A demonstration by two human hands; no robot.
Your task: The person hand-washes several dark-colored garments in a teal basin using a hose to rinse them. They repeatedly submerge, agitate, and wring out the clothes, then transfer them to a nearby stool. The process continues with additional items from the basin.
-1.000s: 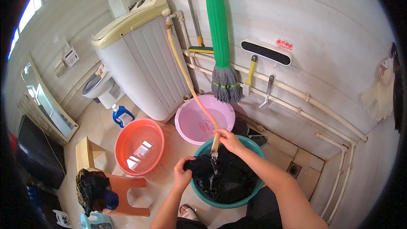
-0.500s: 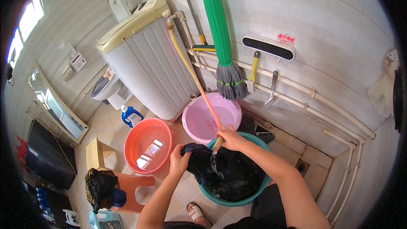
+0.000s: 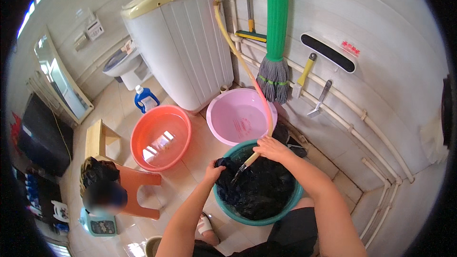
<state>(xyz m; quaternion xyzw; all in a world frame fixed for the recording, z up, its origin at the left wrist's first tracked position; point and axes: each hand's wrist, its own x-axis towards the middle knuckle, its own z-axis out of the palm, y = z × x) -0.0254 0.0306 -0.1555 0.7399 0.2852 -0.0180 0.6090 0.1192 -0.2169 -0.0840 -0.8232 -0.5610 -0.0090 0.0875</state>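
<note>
My right hand (image 3: pixel 273 149) is closed round the end of a hose (image 3: pixel 263 100), and water runs from its mouth. The hose comes down from a tap beside the washing machine. Below it a teal basin (image 3: pixel 220 204) holds soaked black cloth (image 3: pixel 266 188). At the basin's left rim my left hand (image 3: pixel 214 171) pinches a dark edge of the cloth. The water lands just to the right of those fingers. How many pieces of cloth lie in the basin I cannot tell.
A pink basin (image 3: pixel 216 126) and an orange basin (image 3: pixel 188 150) with water stand beyond. Left are an orange stool (image 3: pixel 143 177) bearing dark cloth, a wooden stool (image 3: pixel 93 138) and a blue bottle (image 3: pixel 145 99). The washing machine (image 3: pixel 185 43) and a hanging green mop (image 3: pixel 277 19) are at the back.
My left hand has lowered the cloth it grips into the basin. The hose end in my right hand now points more steeply toward that cloth. The view has shifted.
</note>
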